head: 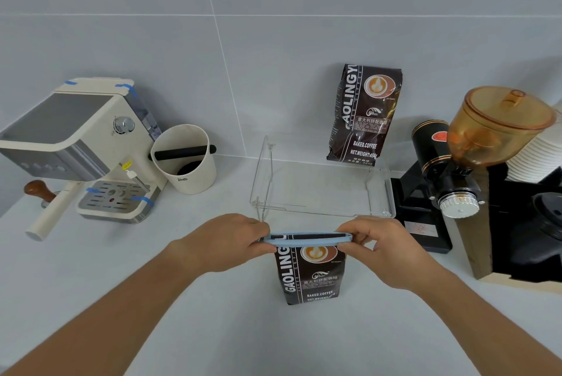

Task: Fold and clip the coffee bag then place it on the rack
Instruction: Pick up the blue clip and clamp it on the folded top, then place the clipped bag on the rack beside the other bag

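Bag (310,275) upright on counter before clear rack (322,187). Left hand (231,241), right hand (380,248) pinch blue clip (307,238) ends across folded top. Likely soft, crinkly foil, fairly heavy; best gripped by sides under clip.

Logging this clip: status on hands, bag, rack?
Left hand, right hand pinch blue clip atop coffee bag. Clear rack holds second bag.

Clip (307,238): your left hand (231,243) and right hand (386,249) pinch its ends.
Coffee bag (310,278): upright beneath the clip.
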Demonstrator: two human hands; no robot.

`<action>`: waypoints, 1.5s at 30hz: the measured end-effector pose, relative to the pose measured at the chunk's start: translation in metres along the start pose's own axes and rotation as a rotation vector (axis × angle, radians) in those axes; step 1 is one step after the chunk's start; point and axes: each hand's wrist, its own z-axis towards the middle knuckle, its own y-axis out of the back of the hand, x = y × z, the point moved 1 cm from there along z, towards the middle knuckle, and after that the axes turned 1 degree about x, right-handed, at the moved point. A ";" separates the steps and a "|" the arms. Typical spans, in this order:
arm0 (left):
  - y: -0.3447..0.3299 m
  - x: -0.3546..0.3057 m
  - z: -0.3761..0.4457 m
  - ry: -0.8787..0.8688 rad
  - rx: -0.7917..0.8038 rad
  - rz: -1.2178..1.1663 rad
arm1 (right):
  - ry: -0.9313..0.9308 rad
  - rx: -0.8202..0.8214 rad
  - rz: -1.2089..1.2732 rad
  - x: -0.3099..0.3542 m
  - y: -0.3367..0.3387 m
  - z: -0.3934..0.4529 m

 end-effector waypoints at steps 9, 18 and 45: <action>-0.001 0.000 -0.003 -0.026 -0.068 -0.091 | 0.068 -0.082 -0.015 -0.007 -0.004 -0.003; -0.028 -0.001 -0.009 0.143 -0.281 -0.742 | -0.065 -0.111 0.180 -0.021 -0.016 -0.005; -0.111 -0.063 -0.011 0.460 -0.526 -1.409 | -0.400 -0.175 0.562 -0.025 -0.072 -0.030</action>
